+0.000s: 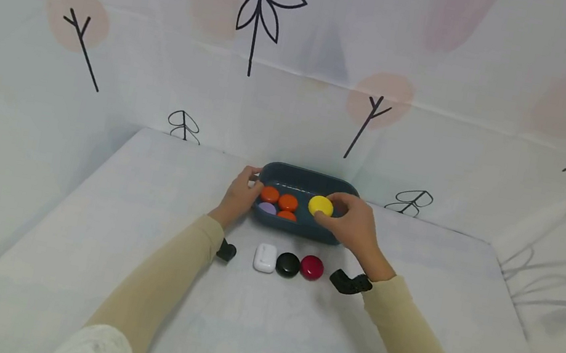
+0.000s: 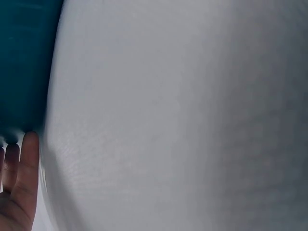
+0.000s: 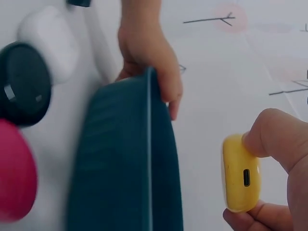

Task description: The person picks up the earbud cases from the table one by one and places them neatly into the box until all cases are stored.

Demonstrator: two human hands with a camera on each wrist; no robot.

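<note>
Spanning the far side and both flanks, a pale printed cloth (image 1: 293, 116) surrounds a white surface (image 1: 256, 334). Two beige sleeves (image 1: 162, 275) reach across it from the near side. Toward the far side is a dark teal tray (image 1: 310, 178), longer from left to right. The right hand (image 1: 359, 227) comes over the tray's right end, its grip narrowed to a pinch, thumb and fingers on a yellow case (image 1: 320, 206). That case is over the right part of the tray, above the rim. The left hand (image 1: 239, 197) is at the left end, its grip closed on the tray's wall. On the near side of the tray, a white case (image 1: 265, 258), a black case (image 1: 287, 265) and a red case (image 1: 311, 267) form a row from left to right. Three orange cases (image 1: 270, 194) lie in the tray's left half, with a lavender case (image 1: 268, 207) at the near left, partly hidden by the near wall. A dark slot (image 3: 247, 177) marks the yellow case's edge.
</note>
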